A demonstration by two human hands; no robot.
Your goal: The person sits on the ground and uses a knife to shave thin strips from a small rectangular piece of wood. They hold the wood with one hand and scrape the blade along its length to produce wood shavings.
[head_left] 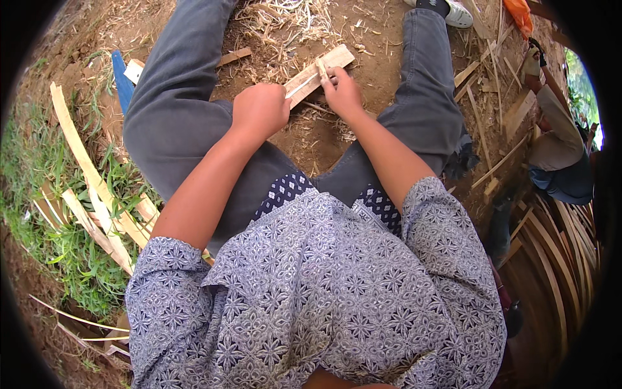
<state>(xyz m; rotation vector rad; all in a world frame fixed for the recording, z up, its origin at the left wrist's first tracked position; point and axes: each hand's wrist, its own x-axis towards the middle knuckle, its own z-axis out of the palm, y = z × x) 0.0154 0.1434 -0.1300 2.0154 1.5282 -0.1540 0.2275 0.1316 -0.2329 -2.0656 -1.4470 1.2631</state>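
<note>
My left hand (pixel 261 110) is closed in a fist on a knife; its thin, shiny blade (pixel 303 85) sticks out to the right, and the handle is hidden in the fist. My right hand (pixel 343 97) pinches a short, pale wood piece (pixel 321 69) between thumb and fingers, close to the blade's tip. Under both lies a flat wooden board (pixel 338 58), slanting up to the right between my legs. Whether the blade touches the small piece I cannot tell.
Wood shavings (pixel 285 23) litter the dirt ahead. Long wood strips (pixel 78 146) lie on grass at left, near a blue slat (pixel 121 81). Another person (pixel 556 133) sits at the right among wood pieces, with bent strips (pixel 560 249) nearer me.
</note>
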